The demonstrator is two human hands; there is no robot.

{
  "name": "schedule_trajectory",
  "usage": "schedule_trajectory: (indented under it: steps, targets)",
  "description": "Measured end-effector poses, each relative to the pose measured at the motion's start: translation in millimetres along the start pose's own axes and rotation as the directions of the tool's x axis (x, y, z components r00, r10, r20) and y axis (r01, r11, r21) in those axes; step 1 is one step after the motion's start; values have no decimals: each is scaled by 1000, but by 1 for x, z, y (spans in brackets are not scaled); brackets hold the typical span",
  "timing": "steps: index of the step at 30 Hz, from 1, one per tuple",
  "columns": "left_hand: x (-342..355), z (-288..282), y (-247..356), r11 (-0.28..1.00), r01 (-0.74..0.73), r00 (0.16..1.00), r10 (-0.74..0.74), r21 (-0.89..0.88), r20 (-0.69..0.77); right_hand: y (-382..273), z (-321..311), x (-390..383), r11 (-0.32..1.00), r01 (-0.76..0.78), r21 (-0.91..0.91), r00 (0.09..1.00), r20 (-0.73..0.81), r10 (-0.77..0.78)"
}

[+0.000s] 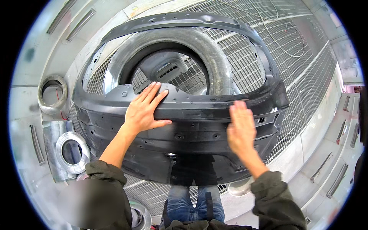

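A black car tailgate panel point(153, 134) lies before me, its large window opening toward the far side. My left hand point(142, 111) rests on the panel just below the window opening, fingers spread and thumb pointing right. Farther right, my right hand point(241, 128) is against the panel's ridge with its fingers stretched out side by side. It looks slightly blurred, and its palm side is hidden. Through the window opening shows a big dusty tyre point(212, 53) under the panel.
Metal floor grating point(306, 88) spreads beneath and to the right, with a thin hose point(297, 56) across it. At left are a ring-shaped roll point(53, 94) and a silvery wrapped ring point(73, 152). Another ring point(141, 214) lies near my legs.
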State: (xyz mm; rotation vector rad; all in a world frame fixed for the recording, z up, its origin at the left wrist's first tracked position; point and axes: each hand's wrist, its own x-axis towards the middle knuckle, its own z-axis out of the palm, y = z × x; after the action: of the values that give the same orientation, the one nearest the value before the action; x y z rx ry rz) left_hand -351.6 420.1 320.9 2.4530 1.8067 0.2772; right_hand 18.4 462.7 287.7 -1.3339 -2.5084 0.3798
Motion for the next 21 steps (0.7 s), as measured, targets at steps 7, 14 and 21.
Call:
schedule_trajectory:
  steps: [7,14,21]
  targets:
    - [3,-1,-11,998,-54,998,54,-26,14,-121,39,56,920,378,101,925,5,-381]
    - [-55,-18,-74,1000,24,1000,-24,-7,0,67,-36,-15,989,19,-144,999,30,-15]
    - [-54,-7,-74,999,49,998,-50,-19,-33,-138,51,39,981,196,5,979,-57,-195]
